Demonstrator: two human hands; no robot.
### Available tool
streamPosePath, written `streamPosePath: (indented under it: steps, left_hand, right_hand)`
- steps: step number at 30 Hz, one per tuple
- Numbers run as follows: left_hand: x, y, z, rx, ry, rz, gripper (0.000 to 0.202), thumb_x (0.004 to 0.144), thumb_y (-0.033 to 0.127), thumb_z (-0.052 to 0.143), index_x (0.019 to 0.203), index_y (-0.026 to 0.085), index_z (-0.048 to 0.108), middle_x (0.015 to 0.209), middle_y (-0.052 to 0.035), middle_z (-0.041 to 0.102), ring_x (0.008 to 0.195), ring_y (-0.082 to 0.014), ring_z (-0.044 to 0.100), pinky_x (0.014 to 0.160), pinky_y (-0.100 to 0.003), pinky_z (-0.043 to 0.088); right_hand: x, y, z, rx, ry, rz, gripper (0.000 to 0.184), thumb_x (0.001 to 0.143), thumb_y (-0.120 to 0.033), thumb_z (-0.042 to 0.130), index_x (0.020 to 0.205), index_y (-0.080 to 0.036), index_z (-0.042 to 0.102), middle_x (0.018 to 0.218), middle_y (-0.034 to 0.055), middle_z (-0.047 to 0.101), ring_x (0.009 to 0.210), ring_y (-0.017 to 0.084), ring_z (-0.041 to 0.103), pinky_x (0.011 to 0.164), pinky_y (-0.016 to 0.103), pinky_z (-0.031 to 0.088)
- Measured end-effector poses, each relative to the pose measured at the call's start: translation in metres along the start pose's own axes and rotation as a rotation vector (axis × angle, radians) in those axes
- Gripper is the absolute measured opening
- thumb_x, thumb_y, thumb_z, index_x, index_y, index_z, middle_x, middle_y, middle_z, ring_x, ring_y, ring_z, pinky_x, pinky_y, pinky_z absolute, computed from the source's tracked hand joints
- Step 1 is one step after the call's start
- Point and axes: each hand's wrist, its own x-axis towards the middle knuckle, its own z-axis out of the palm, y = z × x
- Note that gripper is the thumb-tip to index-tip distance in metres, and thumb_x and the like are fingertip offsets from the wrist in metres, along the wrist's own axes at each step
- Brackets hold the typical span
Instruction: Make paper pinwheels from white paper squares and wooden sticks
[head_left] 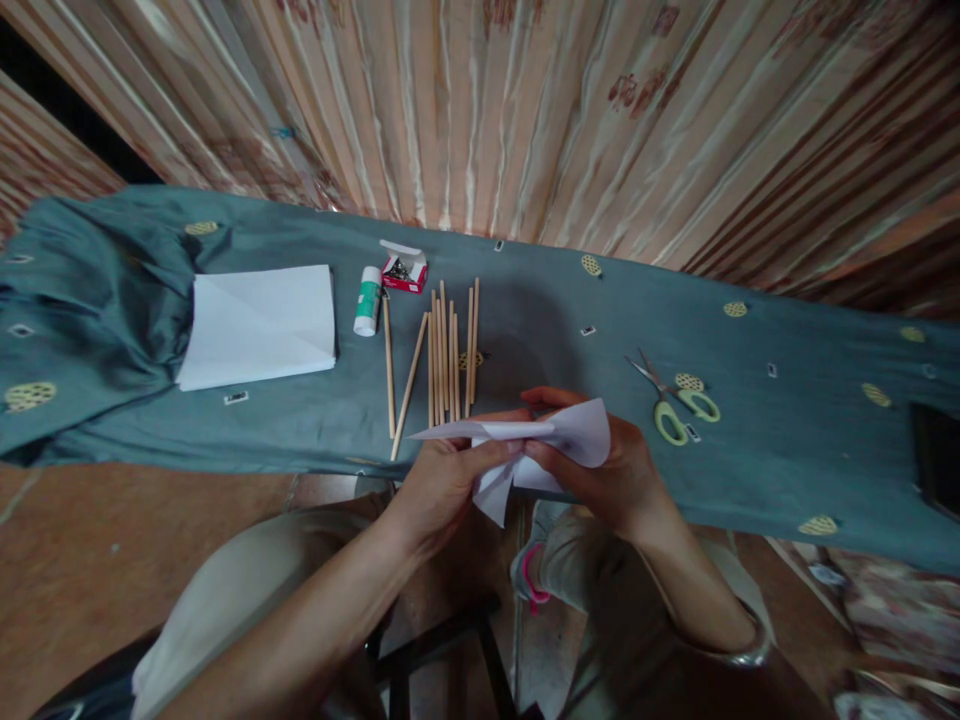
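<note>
A piece of white paper (495, 490), cut and bent into flaps, is held between my two hands at the table's front edge. My left hand (442, 490) pinches it from the left, thumb on top near the middle. From the right, my right hand (607, 470) grips it with the thumb close to the left thumb, while a rounded flap curls up against the fingers. Just beyond my hands lie several thin wooden sticks (442, 350), side by side, some of their near ends close to the paper. My fingers under the paper are partly hidden.
A stack of white paper (262, 325) lies on the left of the cloth-covered table (787, 430). A glue stick (367, 300) and an open red box of small metal pins (405, 268) are behind the sticks. Green-handled scissors (671, 400) lie open at right. A dark object (936, 455) sits at the right edge.
</note>
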Motion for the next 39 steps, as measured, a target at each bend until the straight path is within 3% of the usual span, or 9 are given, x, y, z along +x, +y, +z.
streamPosePath:
  steps: [3,7,11,14,18,23,27,33,39]
  left_hand:
    - [0.0,0.001,-0.001,-0.035,0.008,-0.01,0.035,0.06,0.016,0.081,0.094,0.016,0.075,0.089,-0.0058,0.076,0.081,-0.0168,0.069,0.078,-0.028,0.052]
    - [-0.001,0.004,-0.004,-0.05,0.016,0.049,0.044,0.057,0.014,0.084,0.099,0.018,0.072,0.1,-0.0045,0.075,0.097,-0.0195,0.068,0.089,-0.029,0.05]
    - [-0.006,0.017,-0.013,0.032,-0.002,0.141,0.037,0.065,0.028,0.082,0.1,0.019,0.072,0.106,-0.0059,0.074,0.103,-0.0216,0.066,0.092,-0.029,0.048]
    - [-0.01,0.036,-0.031,0.161,0.174,0.342,0.039,0.066,0.037,0.081,0.1,0.02,0.072,0.099,-0.0055,0.073,0.094,-0.0218,0.068,0.088,-0.033,0.051]
    - [-0.015,0.055,-0.067,0.736,0.368,0.701,0.01,0.076,0.03,0.071,0.081,0.023,0.075,0.086,-0.0023,0.071,0.086,-0.0187,0.064,0.085,-0.032,0.049]
    - [-0.017,0.049,-0.102,1.439,0.077,0.901,0.028,0.085,0.011,0.051,0.094,0.021,0.075,0.098,-0.0081,0.067,0.095,-0.0219,0.06,0.085,-0.038,0.05]
    - [-0.019,0.042,-0.105,1.744,-0.028,0.908,0.032,0.086,0.006,0.047,0.101,0.018,0.073,0.108,-0.0122,0.065,0.102,-0.0245,0.057,0.086,-0.041,0.051]
    - [-0.015,0.051,-0.092,1.946,-0.135,0.828,0.027,0.092,0.01,0.046,0.09,0.016,0.073,0.111,-0.0118,0.065,0.104,-0.0244,0.056,0.087,-0.04,0.049]
    - [0.001,0.054,-0.08,2.025,-0.235,0.856,0.026,0.089,0.005,0.047,0.089,0.014,0.072,0.108,-0.0122,0.067,0.1,-0.0251,0.058,0.085,-0.039,0.05]
  right_hand:
    - [0.0,0.0,-0.001,0.034,0.026,0.025,0.028,0.078,-0.033,0.068,0.104,-0.021,0.07,0.105,0.0069,0.074,0.088,0.022,0.07,0.075,0.035,0.058]
    - [0.001,0.001,-0.005,0.081,0.076,0.098,0.023,0.075,-0.035,0.072,0.092,-0.02,0.073,0.09,0.006,0.076,0.068,0.019,0.069,0.06,0.031,0.057]
    - [0.005,0.001,-0.01,0.114,0.239,0.149,0.018,0.067,-0.034,0.077,0.078,-0.02,0.074,0.072,0.005,0.075,0.057,0.021,0.067,0.049,0.03,0.055]
    - [0.007,0.005,-0.016,0.129,0.332,0.119,0.017,0.06,-0.032,0.08,0.071,-0.02,0.073,0.07,0.0044,0.075,0.059,0.022,0.068,0.051,0.032,0.057]
    - [0.006,0.015,-0.022,0.147,0.405,0.172,0.026,0.053,-0.037,0.085,0.066,-0.019,0.07,0.069,0.0049,0.075,0.058,0.022,0.068,0.05,0.032,0.058]
    - [0.004,0.018,-0.024,0.192,0.43,0.231,0.029,0.05,-0.034,0.086,0.064,-0.017,0.068,0.067,0.0052,0.074,0.056,0.022,0.068,0.048,0.031,0.057]
    - [0.002,0.014,-0.025,0.194,0.418,0.229,0.028,0.05,-0.032,0.087,0.063,-0.018,0.067,0.067,0.0061,0.074,0.06,0.024,0.07,0.051,0.033,0.059]
    - [-0.001,0.015,-0.028,0.208,0.385,0.209,0.028,0.051,-0.034,0.086,0.065,-0.017,0.068,0.068,0.0078,0.075,0.059,0.024,0.069,0.049,0.033,0.059]
    - [-0.006,0.02,-0.034,0.214,0.38,0.23,0.031,0.052,-0.037,0.087,0.068,-0.017,0.068,0.066,0.0051,0.074,0.055,0.022,0.068,0.045,0.031,0.056]
